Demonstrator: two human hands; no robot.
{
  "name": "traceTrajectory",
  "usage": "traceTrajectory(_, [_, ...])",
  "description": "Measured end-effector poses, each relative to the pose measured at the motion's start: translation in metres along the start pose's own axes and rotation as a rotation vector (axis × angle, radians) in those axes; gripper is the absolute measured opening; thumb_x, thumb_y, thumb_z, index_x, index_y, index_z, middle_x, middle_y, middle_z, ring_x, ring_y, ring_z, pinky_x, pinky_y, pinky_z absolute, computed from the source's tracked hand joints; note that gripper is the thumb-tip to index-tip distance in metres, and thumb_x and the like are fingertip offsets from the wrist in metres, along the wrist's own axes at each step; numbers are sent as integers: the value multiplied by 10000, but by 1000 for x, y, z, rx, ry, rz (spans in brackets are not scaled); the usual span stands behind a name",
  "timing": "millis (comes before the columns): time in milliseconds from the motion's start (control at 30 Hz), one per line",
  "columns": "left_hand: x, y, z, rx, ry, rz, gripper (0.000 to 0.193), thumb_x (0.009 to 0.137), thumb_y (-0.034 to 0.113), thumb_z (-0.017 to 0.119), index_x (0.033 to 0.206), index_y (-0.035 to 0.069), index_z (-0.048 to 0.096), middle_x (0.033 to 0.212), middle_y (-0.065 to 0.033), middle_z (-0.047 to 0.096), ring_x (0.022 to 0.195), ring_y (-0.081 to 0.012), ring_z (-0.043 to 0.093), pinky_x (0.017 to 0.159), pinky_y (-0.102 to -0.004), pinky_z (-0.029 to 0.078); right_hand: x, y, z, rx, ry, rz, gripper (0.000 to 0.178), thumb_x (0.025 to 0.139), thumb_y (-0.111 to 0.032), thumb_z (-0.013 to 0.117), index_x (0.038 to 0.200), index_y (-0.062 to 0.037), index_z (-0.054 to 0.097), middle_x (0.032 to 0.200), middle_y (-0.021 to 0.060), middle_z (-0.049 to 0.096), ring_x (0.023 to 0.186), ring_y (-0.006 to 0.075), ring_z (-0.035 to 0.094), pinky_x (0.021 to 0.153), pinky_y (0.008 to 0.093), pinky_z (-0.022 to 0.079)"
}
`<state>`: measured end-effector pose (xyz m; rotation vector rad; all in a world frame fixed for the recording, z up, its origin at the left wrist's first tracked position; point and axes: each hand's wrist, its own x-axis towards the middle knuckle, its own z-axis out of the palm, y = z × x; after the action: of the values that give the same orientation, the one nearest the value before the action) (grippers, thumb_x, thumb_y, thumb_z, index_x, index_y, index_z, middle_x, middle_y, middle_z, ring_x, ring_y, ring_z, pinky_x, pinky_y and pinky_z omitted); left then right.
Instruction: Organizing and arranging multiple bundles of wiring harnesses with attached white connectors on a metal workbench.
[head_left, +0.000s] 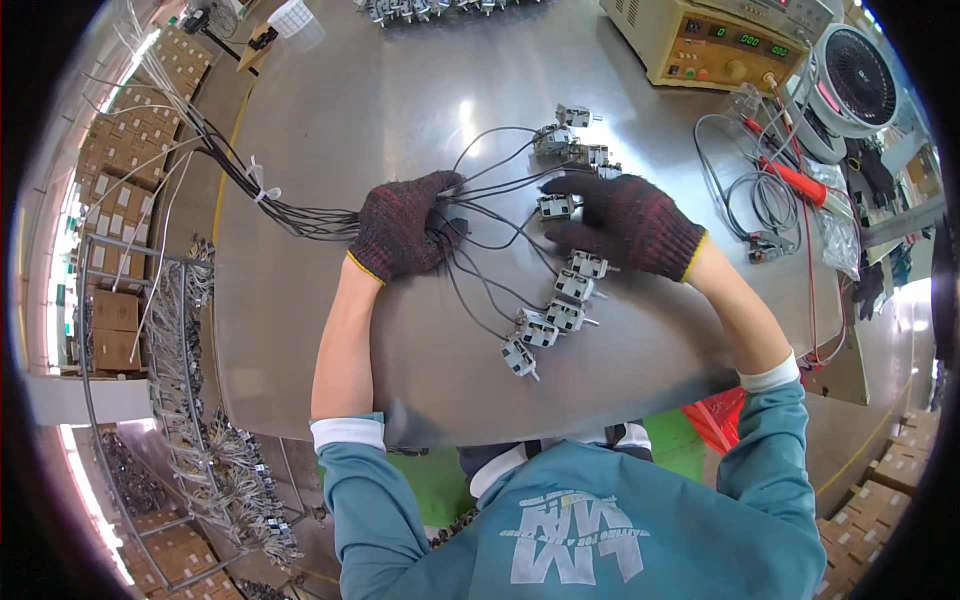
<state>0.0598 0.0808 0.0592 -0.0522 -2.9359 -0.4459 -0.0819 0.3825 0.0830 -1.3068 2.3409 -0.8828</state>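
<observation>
My left hand (405, 225), in a dark knit glove, is closed around a bundle of black cables (310, 220). From its fingers the cables fan out rightward to several small silvery motors (575, 285) with short shafts, lying in a curved row on the metal table. In a matching glove, my right hand (635, 222) reaches in from the right with thumb and fingers apart on either side of one motor (556, 207). No firm grip on that motor shows. More motors (555, 138) lie just beyond the right hand.
The bundle, bound with a white tie (262, 190), runs off the metal table (330, 100) at left. A power supply (715, 45), a fan (855, 80) and test leads (790, 180) stand or lie at right. More motors (440, 8) line the far edge.
</observation>
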Motion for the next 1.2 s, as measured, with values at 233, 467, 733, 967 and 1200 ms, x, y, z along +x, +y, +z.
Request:
traceTrajectory(233, [2,-5,2,10,45,71,564,828,384,840,1308,118,710,894,-135,777,833,-358,761,788,-458,601,1,2,11,-435,111,-173,425,968,-513,748,1185,-149,714,926,117,780,784,385,759,679,506,591])
traceTrajectory(467, [2,-3,2,-21,73,88,542,822,382,849,1279,115,736,917,-137,790,816,-344,769,777,-446,607,-39,0,-16,-568,66,-130,398,977,-479,766,999,-82,755,697,149,706,669,378,726,614,492,555])
traceTrajectory(733, [2,1,0,-30,99,109,465,764,221,856,1195,96,737,745,-110,714,697,-330,717,703,-439,589,-30,16,-44,-153,329,-150,400,912,-305,885,1202,-58,764,920,137,772,720,227,695,718,361,582])
traceTrajectory(967, [6,0,0,-40,-25,-22,505,809,376,845,1231,116,747,908,-140,788,826,-346,768,771,-455,604,-2,50,-20,-76,259,-251,516,1012,-322,778,1435,-79,612,1264,157,738,1047,292,762,930,409,602])
traceTrajectory(1200, [1,-3,1,-20,65,46,482,802,336,835,1223,117,752,912,-134,785,825,-349,763,773,-451,605,-12,24,2,-102,288,-269,307,1046,-244,659,1284,-53,689,1059,182,710,977,397,695,857,471,571])
